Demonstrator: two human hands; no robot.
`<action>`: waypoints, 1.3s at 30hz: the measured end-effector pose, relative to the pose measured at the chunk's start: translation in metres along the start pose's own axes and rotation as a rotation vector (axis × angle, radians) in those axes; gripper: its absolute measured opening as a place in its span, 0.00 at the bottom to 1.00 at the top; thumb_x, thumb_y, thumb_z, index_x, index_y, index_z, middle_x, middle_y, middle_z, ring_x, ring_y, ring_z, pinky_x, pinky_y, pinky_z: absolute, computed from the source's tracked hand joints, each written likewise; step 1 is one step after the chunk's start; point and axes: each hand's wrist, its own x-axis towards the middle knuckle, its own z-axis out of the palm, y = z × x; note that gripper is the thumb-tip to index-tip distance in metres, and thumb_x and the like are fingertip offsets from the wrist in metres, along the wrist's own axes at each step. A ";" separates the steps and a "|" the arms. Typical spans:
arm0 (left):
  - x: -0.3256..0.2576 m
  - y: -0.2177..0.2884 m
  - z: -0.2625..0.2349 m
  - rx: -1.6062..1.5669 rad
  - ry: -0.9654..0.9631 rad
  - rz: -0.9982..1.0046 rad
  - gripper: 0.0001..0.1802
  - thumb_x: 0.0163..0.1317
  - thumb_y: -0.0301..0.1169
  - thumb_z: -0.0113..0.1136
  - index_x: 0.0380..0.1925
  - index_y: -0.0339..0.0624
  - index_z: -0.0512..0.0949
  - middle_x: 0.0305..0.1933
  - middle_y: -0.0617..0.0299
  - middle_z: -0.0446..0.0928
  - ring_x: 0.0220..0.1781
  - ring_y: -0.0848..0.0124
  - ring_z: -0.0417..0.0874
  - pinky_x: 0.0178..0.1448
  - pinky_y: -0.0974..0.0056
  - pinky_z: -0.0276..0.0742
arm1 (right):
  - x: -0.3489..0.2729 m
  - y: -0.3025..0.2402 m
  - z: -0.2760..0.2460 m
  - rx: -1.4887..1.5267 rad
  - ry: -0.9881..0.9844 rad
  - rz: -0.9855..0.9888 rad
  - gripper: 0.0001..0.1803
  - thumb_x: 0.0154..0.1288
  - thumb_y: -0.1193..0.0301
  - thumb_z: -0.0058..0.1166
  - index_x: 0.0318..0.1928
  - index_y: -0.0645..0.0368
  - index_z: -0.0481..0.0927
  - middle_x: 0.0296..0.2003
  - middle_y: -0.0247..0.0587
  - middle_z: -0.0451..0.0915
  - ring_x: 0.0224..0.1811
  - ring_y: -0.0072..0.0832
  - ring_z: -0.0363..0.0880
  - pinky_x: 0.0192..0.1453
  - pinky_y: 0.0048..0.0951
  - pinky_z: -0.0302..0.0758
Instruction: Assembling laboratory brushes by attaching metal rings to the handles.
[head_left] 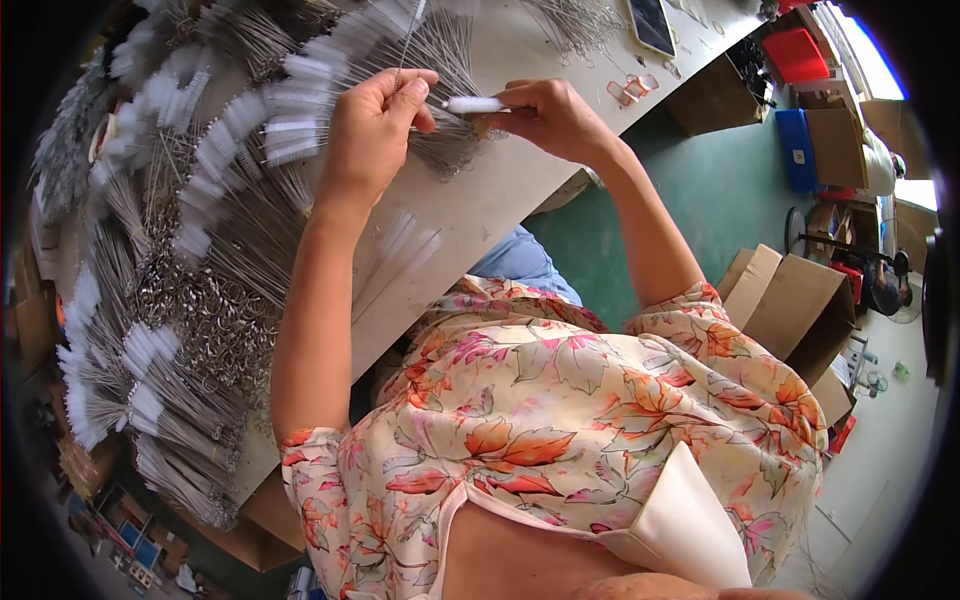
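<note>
My left hand [375,125] is closed around the wire stem of a thin brush that sticks up from its fingers. My right hand [545,115] pinches the white bristle tip [473,104] of a small wire brush, held between both hands just above the pale worktable [480,200]. Under and behind my hands lies a fan of wire brushes with white bristle ends [290,125]. Whether both hands hold the same brush is unclear.
Piles of wire brushes and metal rings [200,320] cover the table's left side. A phone [652,25] and pink clips [632,88] lie at the far end. Cardboard boxes [795,310], red and blue crates [797,55] and a fan stand on the green floor at right.
</note>
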 end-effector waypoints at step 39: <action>-0.053 0.044 -0.043 -0.536 0.156 0.118 0.20 0.68 0.40 0.42 0.46 0.33 0.72 0.22 0.68 0.66 0.14 0.87 0.50 0.15 0.80 0.46 | 0.028 0.034 -0.075 -0.336 0.588 0.136 0.09 0.53 0.66 0.59 0.32 0.57 0.81 0.23 0.41 0.74 0.23 0.32 0.72 0.30 0.29 0.69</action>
